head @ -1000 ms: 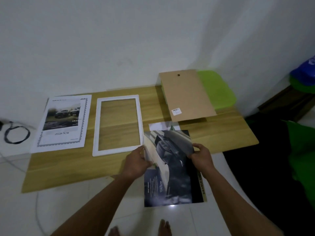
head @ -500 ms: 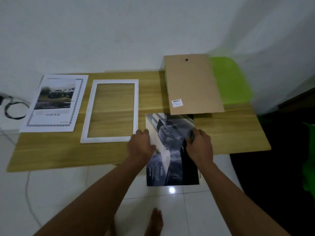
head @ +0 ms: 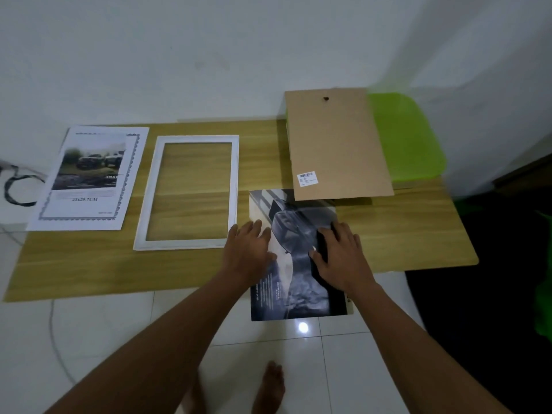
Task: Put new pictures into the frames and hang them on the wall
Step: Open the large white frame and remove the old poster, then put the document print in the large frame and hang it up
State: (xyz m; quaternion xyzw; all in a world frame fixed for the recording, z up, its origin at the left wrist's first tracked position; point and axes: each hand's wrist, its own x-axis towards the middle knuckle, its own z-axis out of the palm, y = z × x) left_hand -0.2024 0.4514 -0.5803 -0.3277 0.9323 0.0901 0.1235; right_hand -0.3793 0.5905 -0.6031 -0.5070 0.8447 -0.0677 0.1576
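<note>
A dark glossy picture of a car (head: 294,264) lies on the low wooden table (head: 412,234), its near end hanging over the front edge. My left hand (head: 249,251) rests flat on its left side with straight fingers. My right hand (head: 340,258) presses flat on its right side. Left of them lies an empty white frame (head: 186,192). A brown backing board (head: 336,141) lies at the back right, its near edge over the picture's far end. A white insert sheet with a car photo (head: 89,177) lies at the far left.
A green plastic lid or tray (head: 403,135) sits under the backing board at the table's back right. A black cable (head: 15,186) loops on the floor at left. White wall stands behind the table. My bare feet (head: 268,386) are on white floor tiles.
The picture was held curled between both hands above the table edge; it now lies flat on the table, and both hands have opened and press down on it.
</note>
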